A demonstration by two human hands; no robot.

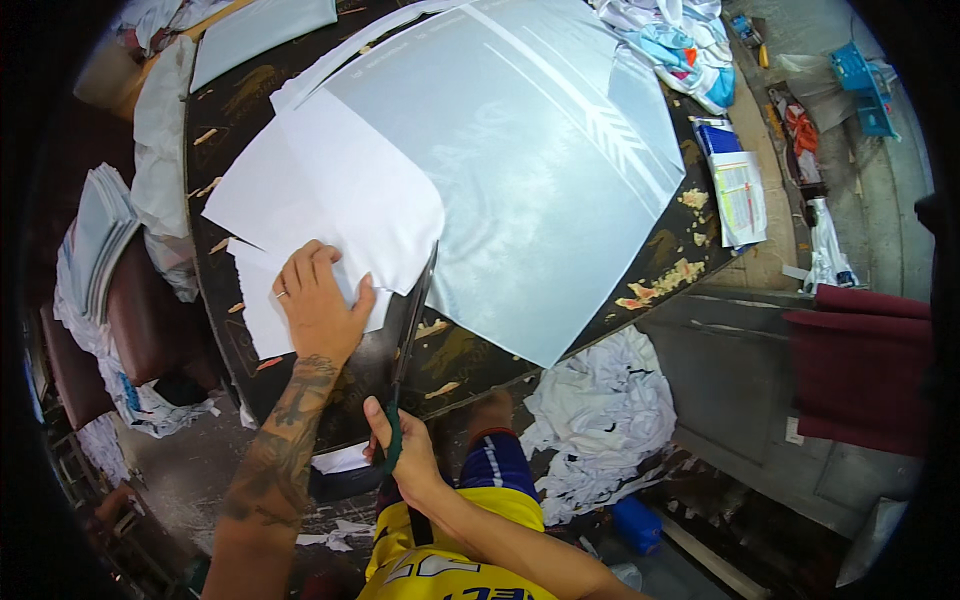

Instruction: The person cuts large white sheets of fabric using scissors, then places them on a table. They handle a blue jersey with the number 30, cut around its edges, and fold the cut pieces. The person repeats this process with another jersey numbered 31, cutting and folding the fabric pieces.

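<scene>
At the far left, a stack of folded pale cloth sits beside a brown padded seat. Next comes a dark table with a worn, flaking top. Near its close edge, the left hand, a ring on one finger, lies palm down with fingers slightly spread, pressing on a white sheet and grasping nothing. The sheet lies on the table, its right part over a larger pale grey panel. Just right of that hand, the scissors point away from the person, blade tips at the sheet's right edge; how far the blades are parted, I cannot tell. The right hand is closed around their green handle, just off the table's near edge. Farther right, a heap of white scraps lies below the table, papers rest near its right edge, and maroon cloth hangs at the far right.
</scene>
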